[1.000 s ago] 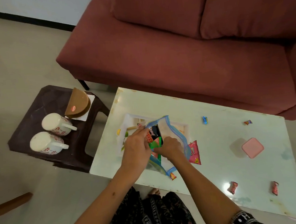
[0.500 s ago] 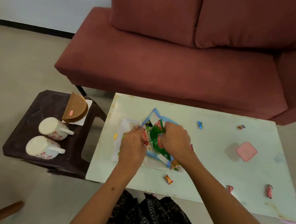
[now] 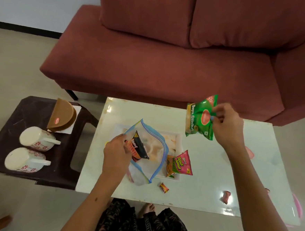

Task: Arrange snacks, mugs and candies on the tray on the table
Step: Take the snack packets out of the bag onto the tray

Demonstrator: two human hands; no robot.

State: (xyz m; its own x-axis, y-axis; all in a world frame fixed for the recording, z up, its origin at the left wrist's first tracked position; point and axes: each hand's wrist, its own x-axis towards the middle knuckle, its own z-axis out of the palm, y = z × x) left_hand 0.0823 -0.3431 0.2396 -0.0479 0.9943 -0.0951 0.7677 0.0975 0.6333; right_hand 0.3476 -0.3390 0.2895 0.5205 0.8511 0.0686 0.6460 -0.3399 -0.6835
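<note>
Green packet [image 3: 200, 118] lifted out by right hand [image 3: 226, 123], mugs [image 3: 37, 138] aside

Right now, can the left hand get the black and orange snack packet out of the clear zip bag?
Probably yes. The left hand grips the clear zip bag at its open mouth, right beside the black and orange snack packet, and nothing covers it. It would have to let go of the bag first.

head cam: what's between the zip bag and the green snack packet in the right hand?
In the head view, the white tray's far right corner and bare table lie between the zip bag and the green snack packet, which the right hand holds up above the table.
</note>
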